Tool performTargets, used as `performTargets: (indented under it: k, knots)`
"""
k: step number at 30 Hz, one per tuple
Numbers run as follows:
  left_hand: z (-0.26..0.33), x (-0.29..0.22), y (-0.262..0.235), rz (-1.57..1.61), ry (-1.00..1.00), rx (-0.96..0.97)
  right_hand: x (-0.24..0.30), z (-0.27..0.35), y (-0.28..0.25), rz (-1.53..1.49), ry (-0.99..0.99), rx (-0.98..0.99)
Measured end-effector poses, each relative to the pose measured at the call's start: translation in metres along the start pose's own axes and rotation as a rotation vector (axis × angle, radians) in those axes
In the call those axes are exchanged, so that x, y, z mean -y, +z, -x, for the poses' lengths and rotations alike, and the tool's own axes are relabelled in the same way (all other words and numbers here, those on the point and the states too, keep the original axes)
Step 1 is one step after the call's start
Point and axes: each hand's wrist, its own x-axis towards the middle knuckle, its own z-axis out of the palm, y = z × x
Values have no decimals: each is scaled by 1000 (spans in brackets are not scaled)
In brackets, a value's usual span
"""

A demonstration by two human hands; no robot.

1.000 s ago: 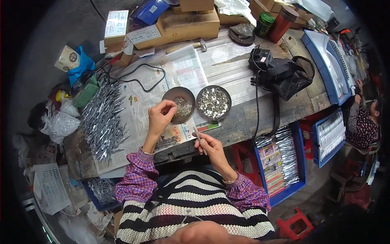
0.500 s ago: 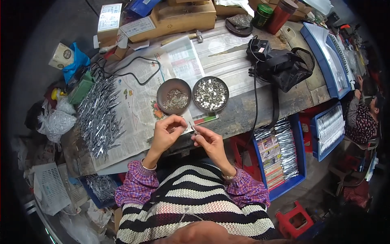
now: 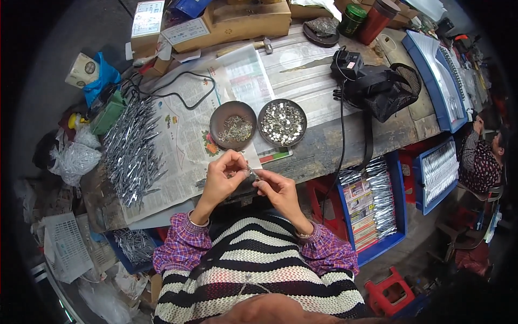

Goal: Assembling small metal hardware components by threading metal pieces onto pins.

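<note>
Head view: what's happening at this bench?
A person seated at a cluttered wooden workbench holds a thin silvery metal piece between both hands, left hand and right hand pinching it just in front of the chest. Beyond the hands sit two round dark bowls, one with small wire-like metal parts, one with shiny flat metal bits. A pile of silvery metal strips lies on newspaper to the left.

Tiny metal piece (image 3: 251, 173) pinched between both hands' fingers (image 3: 241, 164), too small to identify.
</note>
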Motion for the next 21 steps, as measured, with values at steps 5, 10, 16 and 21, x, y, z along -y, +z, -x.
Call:
performTargets:
  k: [5,10,16,21]
  knots:
    - [1,-2,-1,-11,-11,-9,9,0,1,205,-96,-34]
    - [1,-4,1,29,-35,-20,7,0,-2,283,-134,-5]
    - [6,0,-2,157,-123,12,1,-1,-10,-85,94,138]
    - [8,3,-2,138,-164,45,8,0,-13,-74,105,155]
